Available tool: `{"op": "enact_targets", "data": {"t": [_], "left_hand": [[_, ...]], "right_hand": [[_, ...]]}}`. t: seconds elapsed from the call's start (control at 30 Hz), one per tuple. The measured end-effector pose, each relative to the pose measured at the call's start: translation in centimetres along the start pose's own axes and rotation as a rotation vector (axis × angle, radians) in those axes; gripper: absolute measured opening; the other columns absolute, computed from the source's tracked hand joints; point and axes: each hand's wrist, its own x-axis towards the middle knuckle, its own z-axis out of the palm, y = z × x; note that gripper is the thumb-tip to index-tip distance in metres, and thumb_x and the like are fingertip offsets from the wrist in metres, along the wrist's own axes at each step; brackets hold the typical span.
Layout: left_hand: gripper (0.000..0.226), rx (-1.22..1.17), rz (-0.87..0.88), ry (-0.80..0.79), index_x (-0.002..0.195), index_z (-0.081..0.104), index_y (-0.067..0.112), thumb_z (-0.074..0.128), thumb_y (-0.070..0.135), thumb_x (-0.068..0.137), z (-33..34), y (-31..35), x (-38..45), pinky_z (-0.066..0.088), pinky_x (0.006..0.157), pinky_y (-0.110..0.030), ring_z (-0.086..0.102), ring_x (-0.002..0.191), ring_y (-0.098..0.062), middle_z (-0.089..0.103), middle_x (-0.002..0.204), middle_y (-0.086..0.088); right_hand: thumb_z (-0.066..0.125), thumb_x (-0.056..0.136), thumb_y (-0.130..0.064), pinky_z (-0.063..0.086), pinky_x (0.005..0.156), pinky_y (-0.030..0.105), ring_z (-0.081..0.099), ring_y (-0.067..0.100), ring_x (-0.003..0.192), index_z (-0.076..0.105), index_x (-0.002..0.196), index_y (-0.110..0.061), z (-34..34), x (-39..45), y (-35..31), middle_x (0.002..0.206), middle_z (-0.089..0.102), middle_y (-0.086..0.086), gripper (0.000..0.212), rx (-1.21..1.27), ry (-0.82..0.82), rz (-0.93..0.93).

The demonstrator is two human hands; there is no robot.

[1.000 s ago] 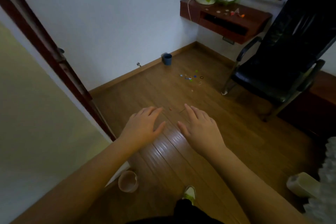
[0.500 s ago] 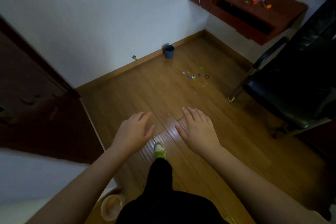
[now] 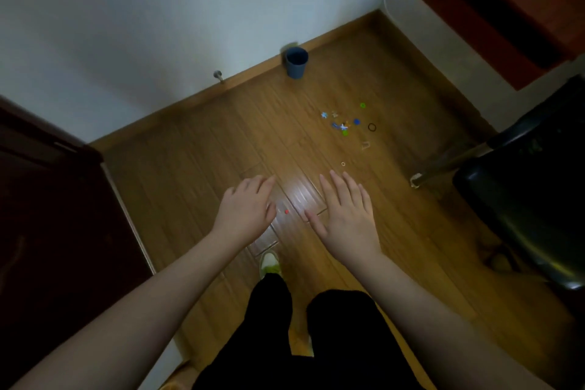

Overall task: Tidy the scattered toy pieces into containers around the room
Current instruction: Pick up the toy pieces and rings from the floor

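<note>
both arms reach forward over the wood floor (image 3: 196,149), palms down. the right hand (image 3: 346,215) has its fingers spread wide and flat, holding nothing; the left hand (image 3: 245,209) has its fingers loosely curled, also empty. the blue cup (image 3: 296,62) stands by the wall at 12 o'clock. the scattered toy pieces (image 3: 345,123) lie at 1 o'clock. a red bead (image 3: 286,211) lies between the hands.

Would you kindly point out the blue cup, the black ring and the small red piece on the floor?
blue cup (image 3: 296,66): head view, on its outer wall.
black ring (image 3: 372,127): head view, on its band.
small red piece (image 3: 286,212): head view, on its middle.
</note>
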Motion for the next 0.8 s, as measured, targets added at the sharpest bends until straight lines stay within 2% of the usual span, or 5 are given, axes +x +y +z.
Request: {"op": "enact_targets", "data": {"t": [0.17,0.27,0.4,0.57,0.8], "left_hand": [[0.060,0.010,-0.074,-0.156,0.146,0.031,0.019,0.045,0.039,0.092,5.0,0.4,6.8,0.045,0.088,-0.041,0.047,0.125,-0.024,0.047,0.140,-0.004],[0.059,-0.003,-0.119,-0.204,0.146,0.031,0.022,0.048,0.036,0.091,10.6,0.6,10.1,0.044,0.086,-0.039,0.047,0.125,-0.022,0.048,0.138,-0.002],[0.065,-0.021,-0.116,-0.276,0.149,0.025,0.026,0.051,0.032,0.090,20.4,0.2,13.8,0.043,0.090,-0.037,0.045,0.128,-0.020,0.045,0.142,-0.001],[0.063,-0.114,-0.213,-0.324,0.151,0.020,0.027,0.046,0.030,0.093,34.7,-1.7,17.8,0.045,0.090,-0.038,0.049,0.125,-0.024,0.043,0.145,-0.003],[0.065,-0.211,-0.380,-0.440,0.148,0.023,0.028,0.054,0.028,0.091,51.9,-6.0,23.9,0.049,0.084,-0.036,0.055,0.117,-0.026,0.040,0.143,-0.004]], "right_hand": [[0.039,0.092,-0.061,0.020,0.115,0.040,0.029,0.024,0.143,0.040,0.146,-0.016,4.8,6.5,3.5,0.150,0.042,0.006,0.070,0.042,-0.092,-0.008],[0.038,0.092,-0.060,0.033,0.110,0.042,0.042,0.025,0.134,0.043,0.143,-0.016,9.8,9.7,5.9,0.144,0.050,0.007,0.068,0.089,-0.135,-0.044],[0.033,0.094,-0.060,0.041,0.102,0.040,0.052,0.024,0.125,0.046,0.140,-0.017,17.9,13.1,9.5,0.140,0.052,0.006,0.064,0.167,-0.149,-0.090],[0.040,0.091,-0.057,0.042,0.102,0.041,0.050,0.025,0.126,0.043,0.140,-0.018,30.1,15.8,13.5,0.137,0.054,0.006,0.063,0.187,-0.209,-0.134],[0.047,0.093,-0.048,0.038,0.105,0.040,0.043,0.021,0.131,0.037,0.145,-0.023,44.4,18.8,17.2,0.143,0.048,0.003,0.059,0.211,-0.289,-0.289]]}}
